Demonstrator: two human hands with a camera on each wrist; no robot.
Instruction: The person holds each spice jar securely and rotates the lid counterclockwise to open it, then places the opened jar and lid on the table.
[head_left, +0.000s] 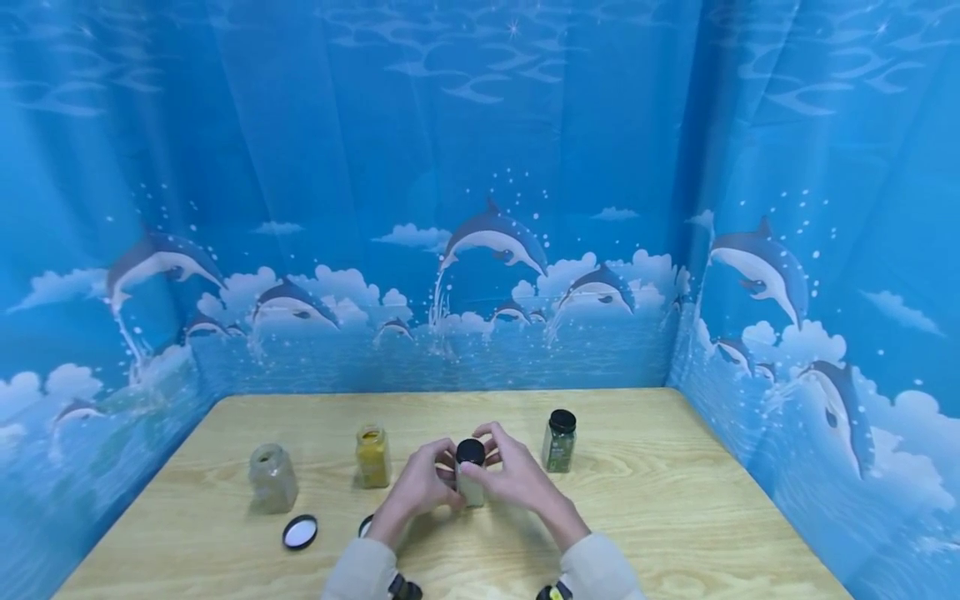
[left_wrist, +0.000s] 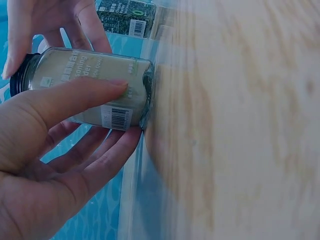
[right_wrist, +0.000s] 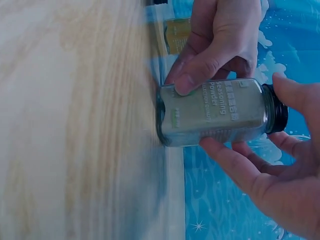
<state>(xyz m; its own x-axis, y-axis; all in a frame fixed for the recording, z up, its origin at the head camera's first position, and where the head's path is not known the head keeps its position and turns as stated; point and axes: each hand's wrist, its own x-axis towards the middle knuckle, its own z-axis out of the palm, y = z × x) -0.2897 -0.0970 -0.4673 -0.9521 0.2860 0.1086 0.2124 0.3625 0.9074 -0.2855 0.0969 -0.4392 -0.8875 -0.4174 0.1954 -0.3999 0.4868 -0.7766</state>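
Note:
Both hands are at a square glass jar of pale seasoning powder [right_wrist: 217, 107], which stands upright with its base close over the wooden table. My left hand [head_left: 422, 485] grips the jar's lower body, thumb across the front and fingers round the other side, as the left wrist view shows. Higher up, my right hand [head_left: 517, 475] holds the jar at its black lid [head_left: 470, 452]. In the right wrist view the right thumb [right_wrist: 295, 95] lies against the lid's edge, and one fingertip touches the glass below.
Left of the hands stand an uncapped jar of yellow powder [head_left: 372, 458] and an uncapped cloudy jar [head_left: 273, 481]. A loose lid [head_left: 300, 532] lies before them; another lid [head_left: 364, 525] is partly behind the left wrist. A capped jar of green flakes [head_left: 560, 443] stands right.

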